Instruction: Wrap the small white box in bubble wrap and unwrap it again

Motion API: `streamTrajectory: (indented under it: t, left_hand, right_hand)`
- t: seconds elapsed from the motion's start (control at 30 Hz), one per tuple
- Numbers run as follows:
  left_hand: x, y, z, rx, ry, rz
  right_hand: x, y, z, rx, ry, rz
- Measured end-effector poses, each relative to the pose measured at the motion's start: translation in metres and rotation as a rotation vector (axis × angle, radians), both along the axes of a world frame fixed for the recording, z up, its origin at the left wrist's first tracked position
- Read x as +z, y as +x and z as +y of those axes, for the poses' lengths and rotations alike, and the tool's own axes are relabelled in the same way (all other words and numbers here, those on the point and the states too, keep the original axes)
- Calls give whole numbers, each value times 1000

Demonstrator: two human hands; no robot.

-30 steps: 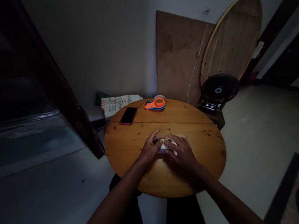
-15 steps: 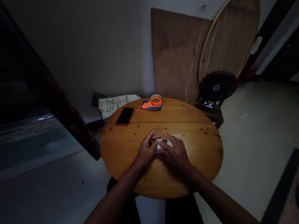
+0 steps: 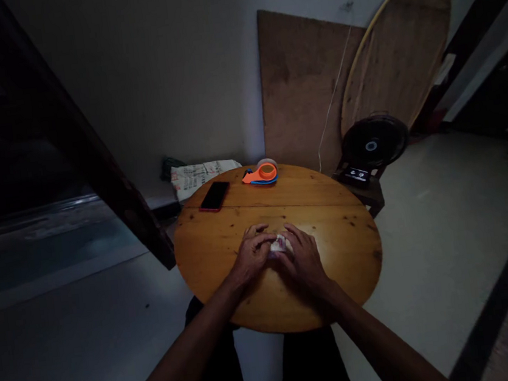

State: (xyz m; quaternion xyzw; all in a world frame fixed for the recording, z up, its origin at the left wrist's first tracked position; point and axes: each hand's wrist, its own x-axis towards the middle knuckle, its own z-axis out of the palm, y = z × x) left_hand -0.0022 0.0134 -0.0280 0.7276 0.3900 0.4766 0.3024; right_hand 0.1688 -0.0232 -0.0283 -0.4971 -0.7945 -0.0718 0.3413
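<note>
A small, whitish, box-like thing with a darker patch on top [image 3: 278,244] lies between my hands over the front half of the round wooden table [image 3: 223,243]. Its exact kind is too dim to make out. My left hand [image 3: 254,253] grips its left side, fingers bent towards its top. Around the right side curl the fingers of my right hand [image 3: 303,255], the thumb at the near edge. Both hands partly cover it.
Toward the back of the table sit an orange and blue tape dispenser [image 3: 261,174] and a dark phone with a red edge [image 3: 215,196]. A printed white sack [image 3: 204,175] lies behind the table. At right stands a round black fan-like device [image 3: 375,145].
My fingers have shifted on the whitish thing: the left fingers now reach across its top, and the right thumb has moved down to its near edge. The view has shifted slightly.
</note>
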Motion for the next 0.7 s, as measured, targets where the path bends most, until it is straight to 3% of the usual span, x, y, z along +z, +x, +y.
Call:
streamTrajectory:
  t: [0.23,0.7]
  left_hand:
    - [-2,1,2,33,-45,-101]
    - [2,-3,-1,66,-129,-192]
  right_hand:
    - [1,1,-1,-21,52,-100]
    - [4,-2,-2,-6,50,-63]
